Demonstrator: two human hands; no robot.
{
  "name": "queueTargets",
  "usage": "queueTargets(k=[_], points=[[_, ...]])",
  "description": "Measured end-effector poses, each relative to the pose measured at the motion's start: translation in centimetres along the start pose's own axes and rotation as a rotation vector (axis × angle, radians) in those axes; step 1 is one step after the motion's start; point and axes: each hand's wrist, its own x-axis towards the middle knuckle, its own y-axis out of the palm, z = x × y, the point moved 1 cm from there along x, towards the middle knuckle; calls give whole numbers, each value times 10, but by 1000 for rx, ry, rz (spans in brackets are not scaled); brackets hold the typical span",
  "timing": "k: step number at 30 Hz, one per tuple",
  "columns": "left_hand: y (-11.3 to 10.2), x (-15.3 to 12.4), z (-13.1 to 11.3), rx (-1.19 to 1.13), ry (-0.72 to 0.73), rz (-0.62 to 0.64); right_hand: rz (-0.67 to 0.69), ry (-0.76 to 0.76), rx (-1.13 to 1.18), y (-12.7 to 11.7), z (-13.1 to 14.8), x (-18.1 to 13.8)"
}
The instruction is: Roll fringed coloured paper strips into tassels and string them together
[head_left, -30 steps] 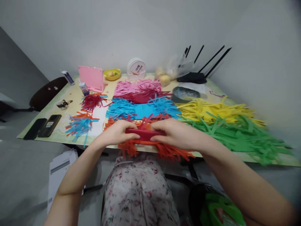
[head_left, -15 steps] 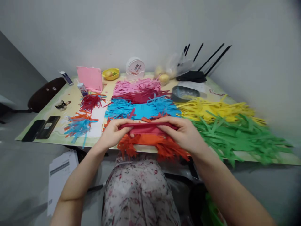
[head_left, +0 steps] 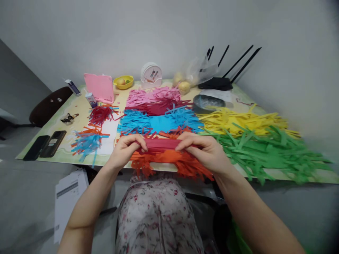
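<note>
A folded strip of dark red paper (head_left: 161, 144) is stretched sideways between my two hands. My left hand (head_left: 129, 148) pinches its left end, and my right hand (head_left: 202, 150) grips the right end between thumb and fingers. Directly beneath lies orange fringed paper (head_left: 171, 157), its cut strips hanging over the table's front edge. Behind my hands are blue fringed paper (head_left: 161, 123), dark red fringed paper (head_left: 160, 108) and pink fringed paper (head_left: 155, 94). Whether the red strip's ends are fringed is hidden by my fingers.
Yellow (head_left: 243, 121) and green fringed paper (head_left: 272, 153) cover the table's right side. Mixed tassels (head_left: 88, 139), two phones (head_left: 53, 143) and a pink tablet case (head_left: 99, 87) are at left. A grey bowl (head_left: 209, 103) and black router (head_left: 215, 83) stand at the back right.
My left fingers have curled in over the red paper's left end. The strip has turned, so more of its flat face shows. The view has shifted slightly.
</note>
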Motion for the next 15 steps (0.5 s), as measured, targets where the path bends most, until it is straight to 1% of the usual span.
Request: queueTargets(k=[4, 6, 9, 12, 15], points=[[0, 1, 0, 137, 10, 11, 32, -96, -161, 1, 4, -1], [2, 2, -1, 279, 17, -27, 33, -118, -228, 4, 5, -2], [6, 3, -3, 485, 78, -104, -23, -53, -317, 8, 4, -4], [7, 4, -6, 600, 149, -71, -84, 22, -373, 10, 2, -4], [5, 6, -7, 723, 150, -33, -56, 46, -393, 9, 2, -3]])
